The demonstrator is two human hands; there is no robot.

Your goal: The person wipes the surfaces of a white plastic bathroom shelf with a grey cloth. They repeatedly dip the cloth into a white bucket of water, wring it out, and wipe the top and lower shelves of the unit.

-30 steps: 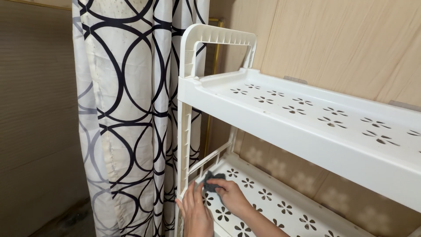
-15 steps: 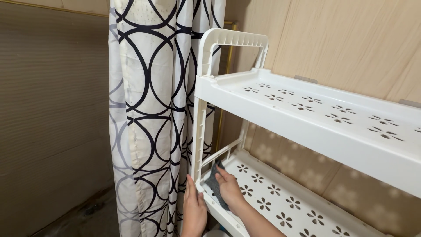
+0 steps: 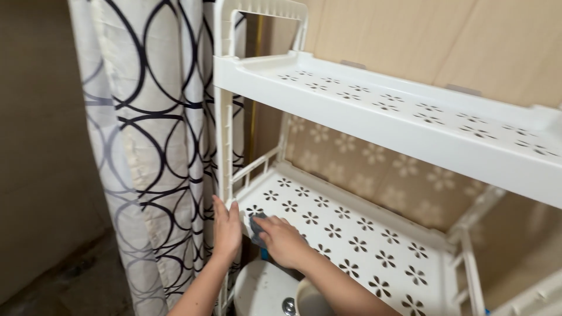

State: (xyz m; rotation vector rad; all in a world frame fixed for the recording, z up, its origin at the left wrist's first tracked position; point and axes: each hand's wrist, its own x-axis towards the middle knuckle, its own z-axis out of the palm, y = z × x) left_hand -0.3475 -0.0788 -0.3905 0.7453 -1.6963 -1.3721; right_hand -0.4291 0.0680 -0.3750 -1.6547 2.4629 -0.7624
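Nearest the camera, the left hand (image 3: pixel 226 229) lies flat against the front corner of a white plastic rack (image 3: pixel 374 102), its fingers (image 3: pixel 221 212) straight, close together and pointing up along the rack's front post (image 3: pixel 223 146); it presses on the frame without closing round anything. Just beside it, the right hand (image 3: pixel 283 240) rests on the lower shelf (image 3: pixel 351 234), fingers curled down over a small dark blue-grey cloth or pad (image 3: pixel 255 222), of which only an edge shows at the fingertips near the shelf's front corner; how tightly the hand grips it cannot be told, since the hand covers most of it. A little blue shows beneath the shelf edge under the right wrist. Below both forearms stands a white rounded fixture with a metal button (image 3: pixel 288 305). The lower shelf is pierced with flower-shaped cut-outs and runs back to a low rail. Above it, the upper shelf (image 3: pixel 410 111) carries the same pattern and ends in a looped handle (image 3: pixel 263 11). To the left hangs a white curtain (image 3: pixel 152 134) with black ring patterns, touching the rack's side. Behind all this is a beige panelled wall (image 3: pixel 468 41).
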